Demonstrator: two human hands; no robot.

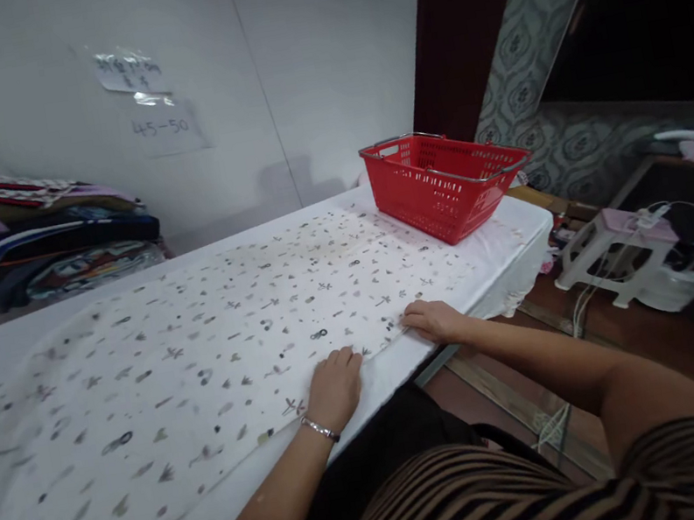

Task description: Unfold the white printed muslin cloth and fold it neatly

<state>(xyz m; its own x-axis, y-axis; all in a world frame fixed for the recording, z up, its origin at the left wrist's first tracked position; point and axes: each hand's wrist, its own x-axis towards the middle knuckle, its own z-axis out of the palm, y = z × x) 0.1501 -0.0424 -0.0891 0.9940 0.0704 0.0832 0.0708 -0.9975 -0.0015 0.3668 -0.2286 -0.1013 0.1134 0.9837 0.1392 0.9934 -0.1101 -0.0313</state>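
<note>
A long white cloth with a small printed pattern [252, 329] lies spread over the white-covered table, its near edge running along the table's front. My left hand [334, 386], with a bracelet at the wrist, rests at that edge; its fingers are curled together on the fabric. Further right, my right hand [434, 322] pinches the same edge near the cloth's right end. The fingertips of both hands are partly hidden against the fabric.
A red plastic basket [442, 191] stands at the table's far right. Folded clothes [42, 231] are piled at the back left. Paper signs [166, 130] hang on the wall. A plastic stool [624, 245] and cables are on the floor at right.
</note>
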